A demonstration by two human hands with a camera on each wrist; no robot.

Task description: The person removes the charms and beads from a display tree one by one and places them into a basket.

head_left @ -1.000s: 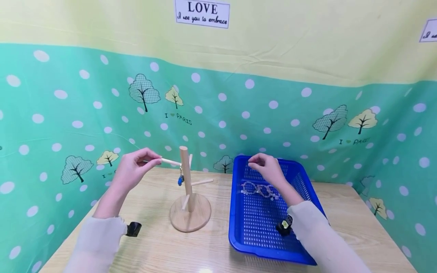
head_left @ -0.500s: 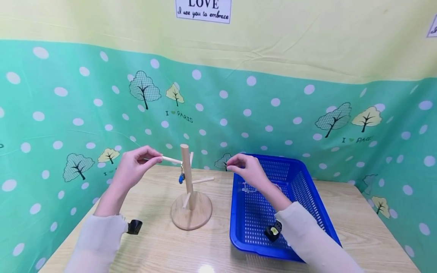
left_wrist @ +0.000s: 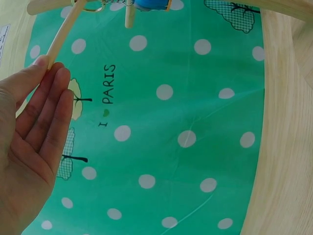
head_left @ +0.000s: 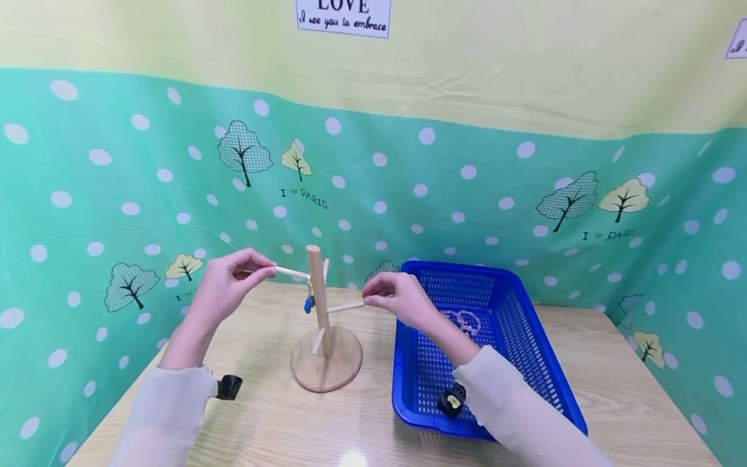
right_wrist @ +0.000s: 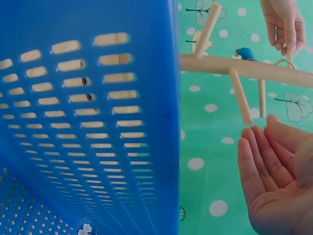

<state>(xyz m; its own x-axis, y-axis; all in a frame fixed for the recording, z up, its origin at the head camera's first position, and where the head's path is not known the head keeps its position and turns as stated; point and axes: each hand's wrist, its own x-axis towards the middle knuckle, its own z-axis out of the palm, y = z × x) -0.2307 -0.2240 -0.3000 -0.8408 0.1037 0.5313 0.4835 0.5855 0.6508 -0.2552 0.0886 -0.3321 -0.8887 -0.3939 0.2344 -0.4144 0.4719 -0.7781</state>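
Observation:
My left hand (head_left: 224,288) pinches the free end of the upper left peg (head_left: 292,272) on a wooden peg stand (head_left: 319,292). From that peg, close to the post, hangs a keychain (head_left: 308,303) with a gold ring and a blue charm, which the left wrist view cuts off at its top edge. My right hand (head_left: 403,299) is at the tip of the lower right peg (head_left: 345,307). In the right wrist view, this peg's cut end shows just beyond the fairly straight fingers (right_wrist: 257,152); whether they touch it is unclear.
A blue slotted basket (head_left: 403,389) stands right of the stand, under my right forearm. Inside lie pale beaded bracelets (head_left: 467,321), partly covered by the arm. A polka-dot curtain (head_left: 496,175) hangs behind the wooden table (head_left: 262,415).
My right hand has moved left from above the basket to the tip of the right peg. My left hand keeps its pinch on the left peg, and the keychain hangs as before.

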